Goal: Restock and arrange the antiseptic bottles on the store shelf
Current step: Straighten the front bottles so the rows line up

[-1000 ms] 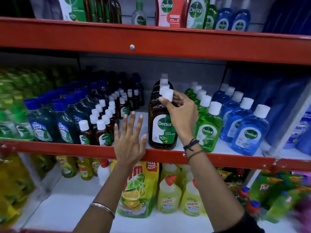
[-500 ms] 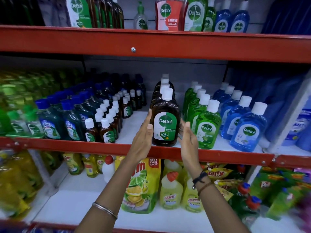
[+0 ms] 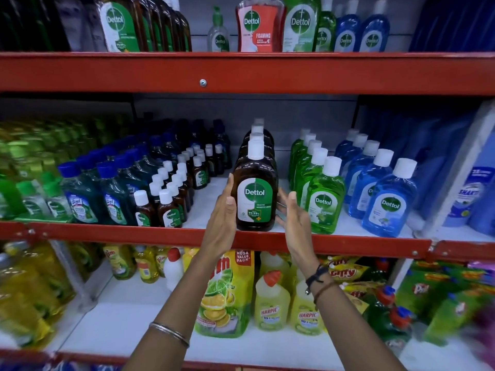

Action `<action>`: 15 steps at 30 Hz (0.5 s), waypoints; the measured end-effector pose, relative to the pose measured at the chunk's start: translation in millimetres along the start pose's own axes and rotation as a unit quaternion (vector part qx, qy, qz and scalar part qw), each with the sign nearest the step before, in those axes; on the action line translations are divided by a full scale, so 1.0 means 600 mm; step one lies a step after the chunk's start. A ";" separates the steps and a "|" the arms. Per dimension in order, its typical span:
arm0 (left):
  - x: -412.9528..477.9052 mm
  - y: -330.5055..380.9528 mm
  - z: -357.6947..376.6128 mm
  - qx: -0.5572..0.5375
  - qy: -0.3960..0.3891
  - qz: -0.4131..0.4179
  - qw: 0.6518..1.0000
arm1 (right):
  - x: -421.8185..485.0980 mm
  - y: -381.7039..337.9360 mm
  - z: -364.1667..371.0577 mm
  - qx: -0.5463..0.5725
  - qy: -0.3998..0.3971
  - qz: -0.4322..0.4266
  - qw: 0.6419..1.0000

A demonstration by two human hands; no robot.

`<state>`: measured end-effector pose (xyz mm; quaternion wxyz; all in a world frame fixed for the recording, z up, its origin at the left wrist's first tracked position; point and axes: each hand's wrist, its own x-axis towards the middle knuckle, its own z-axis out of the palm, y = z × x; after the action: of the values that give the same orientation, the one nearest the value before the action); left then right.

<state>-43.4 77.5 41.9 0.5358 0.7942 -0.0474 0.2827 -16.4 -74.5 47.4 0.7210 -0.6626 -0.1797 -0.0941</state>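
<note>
The brown Dettol bottle point(image 3: 254, 195) stands upright at the front lip of the red shelf point(image 3: 160, 234), heading a row of like bottles running back. The left hand point(image 3: 221, 220) lies flat against its left side, fingers point(image 3: 231, 188) straight and spread, not curled round it. The right hand point(image 3: 293, 218) is beside its right flank, fingers loose and apart; contact cannot be told. Left of the bottle lies bare white shelf, then small brown bottles point(image 3: 167, 207). Just right crowd green bottles point(image 3: 324, 202), blue bottles point(image 3: 389, 202) beyond.
</note>
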 end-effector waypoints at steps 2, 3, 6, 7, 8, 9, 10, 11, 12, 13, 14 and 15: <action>-0.007 0.005 0.015 0.005 0.063 0.031 0.998 | -0.008 -0.001 -0.005 -0.015 0.014 -0.036 0.999; -0.013 0.009 0.026 0.010 0.108 0.051 0.993 | -0.014 0.001 -0.012 -0.024 0.034 -0.064 0.997; -0.034 0.026 0.073 0.005 0.165 0.150 0.975 | -0.031 0.006 -0.050 -0.036 0.137 -0.160 0.977; -0.039 0.033 0.094 -0.003 0.137 0.179 0.974 | -0.034 0.009 -0.066 -0.040 0.172 -0.185 0.967; -0.042 0.043 0.115 -0.013 0.093 0.193 0.977 | -0.034 0.010 -0.082 -0.046 0.200 -0.195 0.959; -0.042 0.054 0.135 -0.026 0.046 0.184 0.982 | -0.031 0.010 -0.097 -0.053 0.218 -0.187 0.956; -0.040 0.065 0.154 -0.043 0.005 0.155 0.987 | -0.028 0.008 -0.109 -0.060 0.227 -0.163 0.958; -0.035 0.075 0.171 -0.067 -0.027 0.113 0.991 | -0.025 0.007 -0.119 -0.067 0.224 -0.132 0.963; -0.028 0.084 0.185 -0.091 -0.042 0.067 0.993 | -0.021 0.007 -0.127 -0.073 0.211 -0.103 0.969; -0.019 0.090 0.198 -0.114 -0.044 0.023 0.992 | -0.019 0.006 -0.133 -0.074 0.191 -0.081 0.975; -0.011 0.097 0.206 -0.135 -0.045 -0.019 0.990 | -0.017 0.006 -0.139 -0.072 0.169 -0.067 0.981; -0.003 0.102 0.211 -0.157 -0.047 -0.048 0.985 | -0.016 0.004 -0.144 -0.071 0.149 -0.060 0.985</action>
<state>-17.9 -60.2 57.7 0.6635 0.7143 -0.0785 0.2081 -13.0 -160.8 36.7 0.6840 -0.6785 -0.1029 -0.2472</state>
